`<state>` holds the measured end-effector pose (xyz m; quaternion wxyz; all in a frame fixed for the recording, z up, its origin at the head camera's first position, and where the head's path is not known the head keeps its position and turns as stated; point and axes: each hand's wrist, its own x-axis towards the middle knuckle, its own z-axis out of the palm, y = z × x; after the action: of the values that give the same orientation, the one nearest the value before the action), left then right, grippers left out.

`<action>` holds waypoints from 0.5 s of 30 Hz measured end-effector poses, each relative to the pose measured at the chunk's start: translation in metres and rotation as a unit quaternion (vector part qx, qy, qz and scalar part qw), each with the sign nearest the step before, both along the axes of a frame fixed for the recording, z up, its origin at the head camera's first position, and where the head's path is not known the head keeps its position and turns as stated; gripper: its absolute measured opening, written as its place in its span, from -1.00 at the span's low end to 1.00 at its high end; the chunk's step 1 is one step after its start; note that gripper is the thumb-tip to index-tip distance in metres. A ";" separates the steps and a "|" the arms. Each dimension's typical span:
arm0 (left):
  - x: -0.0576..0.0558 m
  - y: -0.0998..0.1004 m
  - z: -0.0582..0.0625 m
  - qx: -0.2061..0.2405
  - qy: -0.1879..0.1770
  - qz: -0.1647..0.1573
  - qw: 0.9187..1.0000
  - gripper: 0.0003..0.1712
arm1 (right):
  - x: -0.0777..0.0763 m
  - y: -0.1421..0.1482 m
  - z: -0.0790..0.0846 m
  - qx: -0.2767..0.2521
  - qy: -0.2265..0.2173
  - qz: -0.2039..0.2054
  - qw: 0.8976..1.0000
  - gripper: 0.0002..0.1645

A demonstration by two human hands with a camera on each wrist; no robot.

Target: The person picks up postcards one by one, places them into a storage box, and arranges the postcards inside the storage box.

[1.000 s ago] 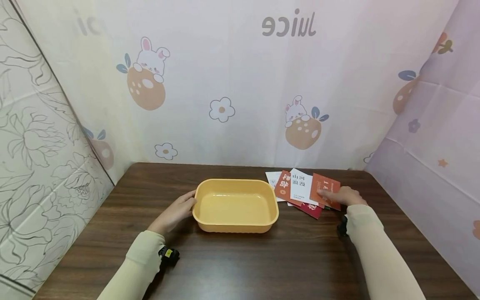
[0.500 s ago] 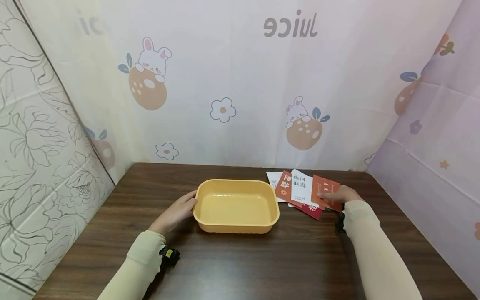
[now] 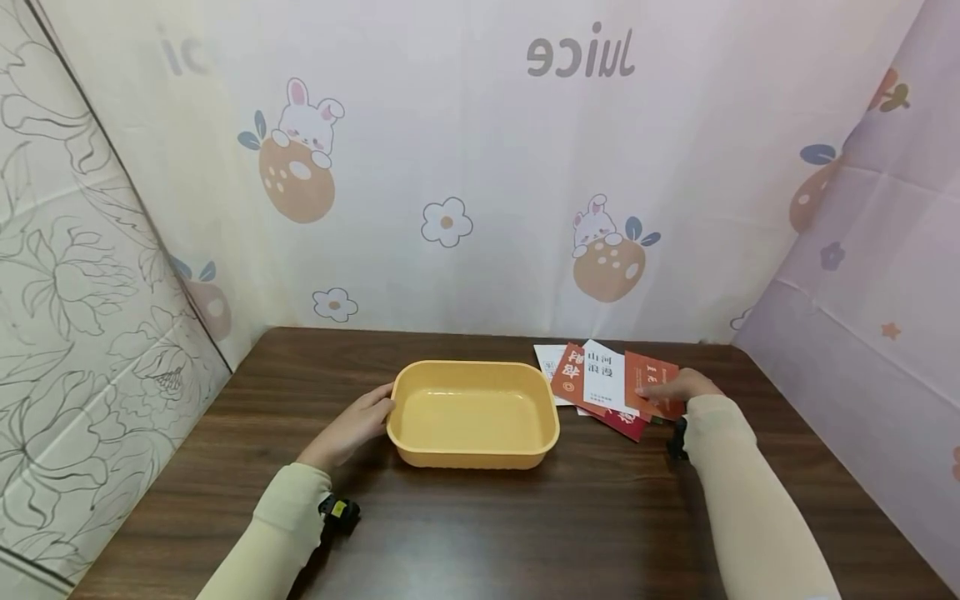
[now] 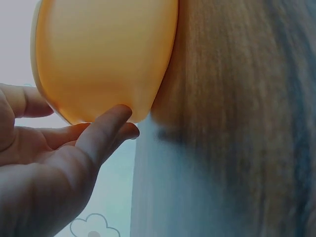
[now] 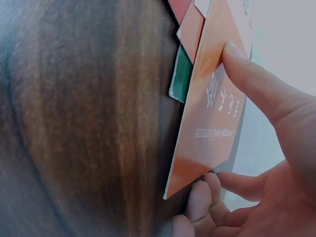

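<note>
A yellow plastic basin [image 3: 472, 460] sits on the table in the head view. My left hand [image 3: 354, 427] holds it at its left end; in the left wrist view the fingers [image 4: 106, 129] lie along the outer wall [image 4: 108, 59] and another digit goes over the rim. To the right, my right hand [image 3: 684, 387] pinches an orange-red card [image 3: 654, 375], thumb on its printed face and fingers at the near edge, as the right wrist view shows. Beside and partly under that card lie a white card [image 3: 603, 379], a red card [image 3: 566, 373] and several more, overlapping in a fan.
The dark wooden table [image 3: 480, 533] ends at a patterned curtain [image 3: 480, 275] behind the basin and cards. More curtain hangs along both sides. A green card corner [image 5: 181, 76] peeks out under the pile in the right wrist view.
My right hand and forearm have shifted slightly left, with the thumb staying on the orange-red card. The left hand and the basin have stayed in place.
</note>
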<state>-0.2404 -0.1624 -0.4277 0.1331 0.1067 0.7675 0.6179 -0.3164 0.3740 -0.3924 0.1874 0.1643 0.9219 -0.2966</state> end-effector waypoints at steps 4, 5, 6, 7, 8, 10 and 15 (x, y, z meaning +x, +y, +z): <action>0.000 -0.001 0.000 -0.002 0.006 0.000 1.000 -0.38 | -0.003 0.003 -0.002 -0.009 0.000 -0.010 1.000 0.21; 0.000 -0.001 0.001 -0.003 0.005 0.004 1.000 -0.38 | -0.004 0.004 -0.004 -0.005 0.003 -0.010 1.000 0.23; 0.000 -0.001 0.001 -0.004 0.003 0.007 1.000 -0.38 | -0.005 0.005 -0.004 -0.001 0.004 -0.012 1.000 0.26; 0.000 -0.001 0.001 -0.006 0.004 0.003 1.000 -0.38 | -0.005 0.005 -0.005 0.002 0.006 -0.017 1.000 0.29; 0.001 -0.001 0.002 -0.007 0.002 0.002 1.000 -0.37 | -0.005 0.005 -0.005 0.006 0.006 -0.020 1.000 0.31; 0.001 -0.001 0.003 -0.008 -0.001 0.005 1.000 -0.38 | -0.005 0.005 -0.005 0.010 0.007 -0.020 1.000 0.36; 0.001 -0.002 0.004 -0.004 0.003 -0.002 1.000 -0.37 | -0.008 0.010 -0.008 -0.005 -0.002 -0.011 1.000 0.42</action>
<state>-0.2391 -0.1643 -0.4240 0.1323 0.1100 0.7701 0.6143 -0.3246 0.3837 -0.4002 0.1865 0.1738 0.9184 -0.3026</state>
